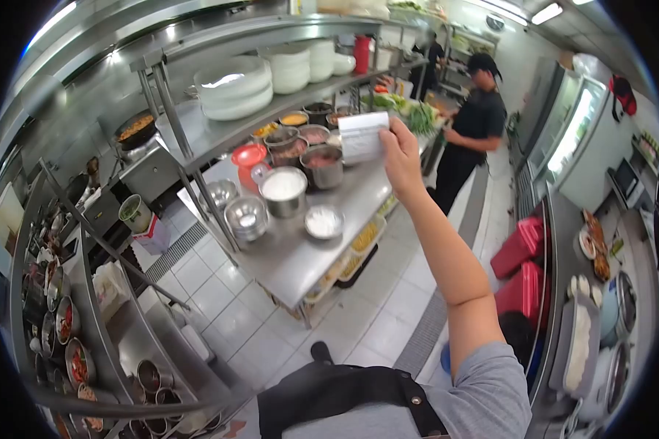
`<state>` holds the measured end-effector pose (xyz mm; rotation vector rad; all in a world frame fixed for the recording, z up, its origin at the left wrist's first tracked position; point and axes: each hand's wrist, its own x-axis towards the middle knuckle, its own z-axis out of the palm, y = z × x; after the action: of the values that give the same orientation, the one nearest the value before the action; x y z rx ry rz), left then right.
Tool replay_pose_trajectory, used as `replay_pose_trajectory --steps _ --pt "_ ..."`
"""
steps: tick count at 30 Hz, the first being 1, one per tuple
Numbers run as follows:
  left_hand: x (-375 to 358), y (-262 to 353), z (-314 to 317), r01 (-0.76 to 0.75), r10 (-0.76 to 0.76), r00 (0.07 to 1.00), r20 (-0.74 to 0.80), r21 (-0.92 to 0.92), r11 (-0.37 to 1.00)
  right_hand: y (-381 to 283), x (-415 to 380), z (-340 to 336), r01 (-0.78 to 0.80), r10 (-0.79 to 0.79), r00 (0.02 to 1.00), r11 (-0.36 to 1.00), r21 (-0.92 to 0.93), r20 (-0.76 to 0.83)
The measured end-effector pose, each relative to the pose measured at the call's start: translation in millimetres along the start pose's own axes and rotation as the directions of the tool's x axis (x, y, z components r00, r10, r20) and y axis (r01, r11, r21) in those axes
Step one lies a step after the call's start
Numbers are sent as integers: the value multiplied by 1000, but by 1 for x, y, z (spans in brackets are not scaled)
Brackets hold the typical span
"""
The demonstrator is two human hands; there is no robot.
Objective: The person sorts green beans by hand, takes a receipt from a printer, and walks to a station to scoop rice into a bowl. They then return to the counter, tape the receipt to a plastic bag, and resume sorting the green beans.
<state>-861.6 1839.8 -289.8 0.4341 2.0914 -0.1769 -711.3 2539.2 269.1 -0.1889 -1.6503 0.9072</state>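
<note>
My right hand (403,157) is raised in front of me at the upper middle, fingers closed on the right edge of a white paper slip (363,137). Faint print shows on the slip, too small to read. Behind and below it stands a steel prep table (300,274). On that table are a pot of white powder (283,189), a bowl of white powder (323,222), steel pots of food and a red container (249,155). My left hand is outside the view.
Stacked white bowls (234,88) rest on the overhead shelf. A person in black (478,117) stands beyond the table at the right. Red bins (520,282) sit under the right counter (553,241). A wok of food (135,128) is at the back left, a rail (110,234) nearer.
</note>
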Motion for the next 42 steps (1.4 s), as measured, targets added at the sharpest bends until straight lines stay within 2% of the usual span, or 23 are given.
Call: replay_pose_trajectory --steps 5,6,8,10,13,14,15,18,19,21,22,23,25,27,29,30,32,33,35,36,38,40,42 --pt "30 52 -7 -30 22 994 -103 -82 996 57 159 99 104 -107 993 991 83 39" --pt "42 70 -9 -72 63 988 -143 -59 996 75 189 118 132 -133 991 971 198 -11" --pt "79 118 -21 -268 296 899 -322 130 955 115 239 151 145 -140 989 931 335 -41" --pt "117 179 -44 -330 416 766 -490 255 909 157 282 172 101 -49 991 886 453 -126" --pt "132 258 -92 -281 288 785 -548 99 955 220 314 190 -88 170 965 928 361 -202" --pt "117 274 -103 -284 -14 803 -595 -403 870 244 325 196 -59 153 957 936 347 -248" --pt "96 295 -116 -285 -294 818 -494 -794 537 234 320 194 -53 158 962 908 415 -223" --pt "82 301 -87 -260 -514 770 -378 -922 288 246 337 191 77 -27 978 969 235 -208" --pt "73 302 -68 -251 -573 750 -330 -944 215 251 341 191 73 -20 986 944 322 -167" --pt "44 295 -8 -33 -570 759 -315 -892 450 246 343 191 173 -123 980 921 349 -159" --pt "47 287 23 350 -696 716 54 -891 290 234 339 190 212 -169 973 928 307 -160" --pt "25 288 54 369 -731 672 119 -910 191 248 351 196 231 -178 966 920 318 -189" --pt "-7 304 107 515 -849 446 284 -857 -16 278 371 208 301 -240 947 895 328 -214" --pt "-12 298 162 532 -796 473 378 -842 -83 279 378 219 323 -217 936 843 430 -279" --pt "-16 292 199 492 -672 591 446 -859 -138 283 381 225 334 -205 922 848 411 -327" --pt "-23 293 207 490 -669 583 462 -856 -164 273 377 225 328 -201 928 839 434 -314" --pt "-46 272 208 423 -746 474 469 -864 -274 235 356 220 335 -396 821 917 -215 -412" --pt "-56 259 207 420 -746 464 477 -861 -289 214 349 223 334 -388 825 921 -199 -411" --pt "-73 227 203 313 -782 432 449 -888 -337 171 335 241 370 -504 682 863 -344 -530" --pt "-82 215 194 312 -786 419 455 -885 -346 145 331 258 520 -562 650 820 -239 -512" --pt "-101 181 186 93 -917 218 335 -942 -322 60 293 287 703 -637 608 709 -50 -474" --pt "-84 119 214 159 -899 329 289 -955 -249 -44 230 311 755 -651 617 649 96 -442" --pt "-98 91 205 120 -945 304 119 -989 -85 -137 174 332 771 -666 629 600 212 -401"
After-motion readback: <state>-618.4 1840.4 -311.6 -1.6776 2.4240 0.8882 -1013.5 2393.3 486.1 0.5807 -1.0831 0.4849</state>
